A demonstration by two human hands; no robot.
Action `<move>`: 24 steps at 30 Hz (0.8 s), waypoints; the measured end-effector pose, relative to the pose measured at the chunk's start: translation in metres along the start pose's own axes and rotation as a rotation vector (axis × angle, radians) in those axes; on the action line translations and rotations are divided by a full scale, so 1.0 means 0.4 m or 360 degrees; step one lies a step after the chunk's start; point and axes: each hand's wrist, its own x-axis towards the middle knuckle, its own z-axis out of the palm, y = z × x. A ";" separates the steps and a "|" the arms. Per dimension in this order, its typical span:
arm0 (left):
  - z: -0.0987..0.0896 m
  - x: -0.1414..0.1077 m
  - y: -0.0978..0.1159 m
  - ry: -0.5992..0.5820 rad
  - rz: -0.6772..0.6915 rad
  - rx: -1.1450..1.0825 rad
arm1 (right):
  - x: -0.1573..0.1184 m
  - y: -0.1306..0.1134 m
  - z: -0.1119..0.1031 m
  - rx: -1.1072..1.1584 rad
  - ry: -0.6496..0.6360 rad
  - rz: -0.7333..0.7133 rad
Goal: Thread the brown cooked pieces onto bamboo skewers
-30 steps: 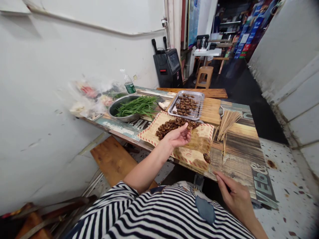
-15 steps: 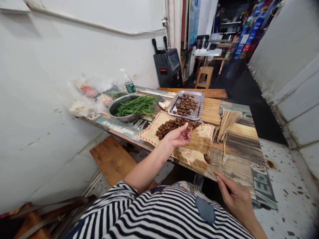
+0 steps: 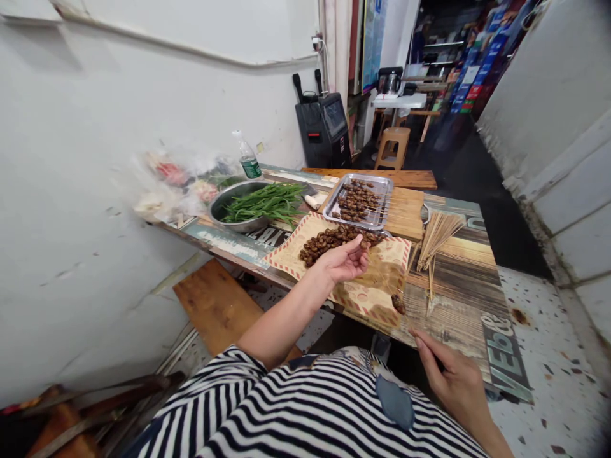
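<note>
Brown morsels (image 3: pixel 323 242) lie beyond left fingers (image 3: pixel 361 259) pinching one; right fingers (image 3: pixel 426 343) grip a skewer (image 3: pixel 411 331).

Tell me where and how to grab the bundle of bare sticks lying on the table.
I'd close around the narrower near end of the bundle of bare sticks, coming from above and the right. The sticks gather there and fan out toward the far end, while the patterned paper and wooden board lie on the left side.

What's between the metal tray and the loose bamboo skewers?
In the head view: the right end of the wooden cutting board and its metal handle. Thin sticks from the tray jut over the board.
</note>
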 end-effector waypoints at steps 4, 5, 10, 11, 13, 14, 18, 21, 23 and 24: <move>0.004 0.000 -0.002 0.0008 0.0010 -0.0001 | -0.003 0.004 0.001 -0.0010 -0.0010 0.0006; 0.005 0.000 -0.002 0.0008 0.0006 0.0000 | -0.003 0.004 0.000 -0.0012 -0.0011 0.0009; 0.009 -0.003 -0.002 -0.0007 -0.0022 0.0006 | -0.004 0.006 -0.004 -0.0014 -0.0004 0.0017; 0.010 -0.003 -0.002 -0.0007 -0.0023 0.0005 | -0.003 0.007 -0.005 -0.0017 -0.0008 0.0013; 0.011 -0.003 -0.003 0.0000 -0.0020 0.0004 | -0.003 0.007 -0.006 -0.0034 -0.0017 0.0013; 0.011 -0.002 -0.003 0.0004 -0.0018 0.0003 | -0.003 0.007 -0.006 -0.0042 -0.0021 0.0019; 0.008 0.001 -0.004 -0.0011 -0.0021 0.0012 | -0.004 0.007 -0.006 -0.0055 -0.0010 0.0031; 0.008 0.001 -0.004 -0.0017 -0.0016 0.0014 | -0.003 0.005 -0.007 -0.0051 0.0002 0.0032; 0.008 0.000 -0.005 -0.0016 -0.0016 0.0006 | -0.001 0.003 -0.009 -0.0044 0.0003 0.0026; 0.008 0.000 -0.005 -0.0016 -0.0016 0.0000 | 0.000 0.002 -0.009 -0.0038 0.0001 0.0022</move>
